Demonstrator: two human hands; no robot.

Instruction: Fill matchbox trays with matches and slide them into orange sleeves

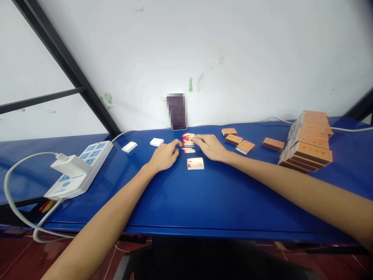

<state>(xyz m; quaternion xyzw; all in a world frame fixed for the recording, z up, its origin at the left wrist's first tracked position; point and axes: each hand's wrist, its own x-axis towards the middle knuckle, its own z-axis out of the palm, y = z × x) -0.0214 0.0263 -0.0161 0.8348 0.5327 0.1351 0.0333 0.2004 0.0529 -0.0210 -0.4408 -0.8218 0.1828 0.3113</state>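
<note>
A loose heap of red-tipped matches (188, 144) lies on the blue table (204, 194) near the wall. My left hand (164, 155) rests on the table just left of the heap, fingers curled, forefinger tip at the matches. On the heap's right side is my right hand (210, 147), its fingers stretched over the matches and touching them. A white inner tray filled with matches (195, 163) sits just in front of the heap, between my hands.
Two empty white trays (129, 147) (156, 142) lie to the left. Several orange matchbox sleeves (244, 146) lie right of my hands, with a big stack of boxes (309, 142) at far right. A white power strip (78, 169) with a charger sits left. A dark phone (176, 111) leans on the wall.
</note>
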